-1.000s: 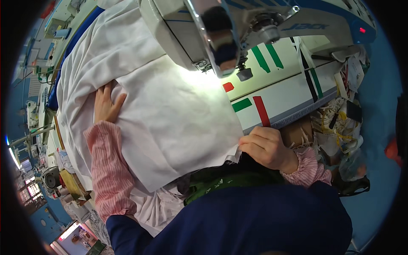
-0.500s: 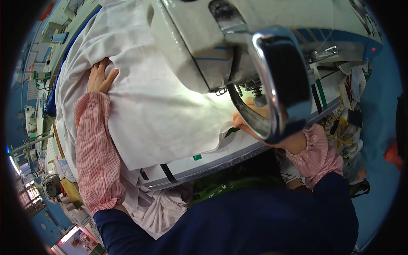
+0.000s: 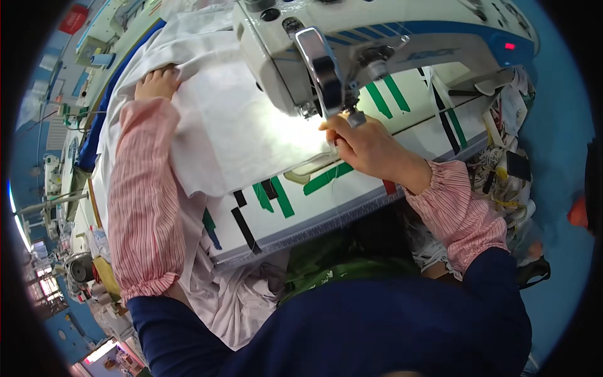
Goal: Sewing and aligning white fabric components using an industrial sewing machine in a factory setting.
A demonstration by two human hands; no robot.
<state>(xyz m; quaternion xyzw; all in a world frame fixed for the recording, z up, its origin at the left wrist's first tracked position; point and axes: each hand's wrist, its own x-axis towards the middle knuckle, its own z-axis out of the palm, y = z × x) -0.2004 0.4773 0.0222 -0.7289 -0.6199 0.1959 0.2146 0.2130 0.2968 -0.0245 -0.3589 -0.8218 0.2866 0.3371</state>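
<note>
A wide piece of white cloth (image 3: 217, 132) lies over the sewing machine's bed, its right edge under the lit needle area. At the cloth's far left, my left hand (image 3: 157, 85) has its fingers bent into a fold and closed on it. My right hand (image 3: 370, 147) is just to the right of the needle, fingers curled together at the cloth's right corner; the fingertips are partly hidden by the machine. The white sewing machine head (image 3: 276, 69) stands over the cloth, with a shiny metal guard (image 3: 321, 69) in front of its needle.
Green and black tape strips (image 3: 330, 178) mark the white tabletop, and a ruler tape (image 3: 326, 220) runs along its front edge. Scraps and threads (image 3: 502, 182) hang at the right end. More white cloth (image 3: 239, 308) drapes below the table at left.
The cloth has moved away from me, uncovering more tape strips on the table. Both hands have gone farther forward. My left hand's fingers, spread before, are now bent. The machine appears farther off.
</note>
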